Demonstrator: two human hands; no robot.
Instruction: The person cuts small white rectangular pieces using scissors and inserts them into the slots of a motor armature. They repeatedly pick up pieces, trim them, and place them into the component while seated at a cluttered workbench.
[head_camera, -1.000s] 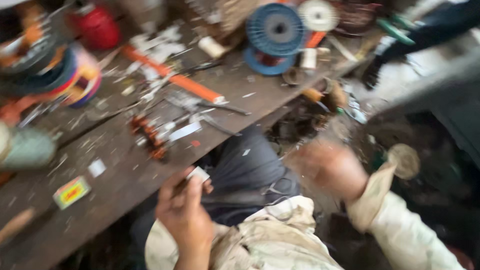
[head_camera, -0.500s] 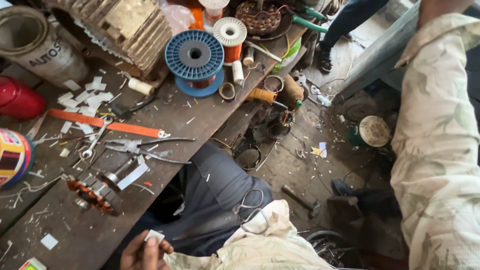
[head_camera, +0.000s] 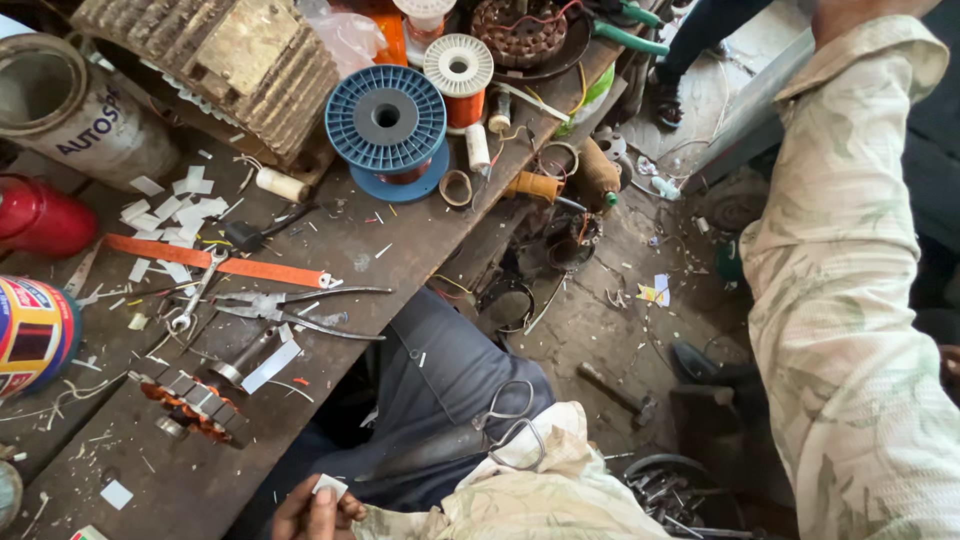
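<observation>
Left hand (head_camera: 312, 508): your fingers pinch a small white paper slip (head_camera: 329, 486), low over your lap.
Right hand: out of frame; grip unknown.
Risk: scissors (head_camera: 470, 432) balanced on your thigh may slide off.

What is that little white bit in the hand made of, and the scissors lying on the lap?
The white bit, pinched in the left hand, looks like thin paper or card: flat, matte, like the white scraps on the bench. The scissors look like bare metal: dull grey, with thin looped handles. The right hand is out of view; only its sleeve shows.
</observation>
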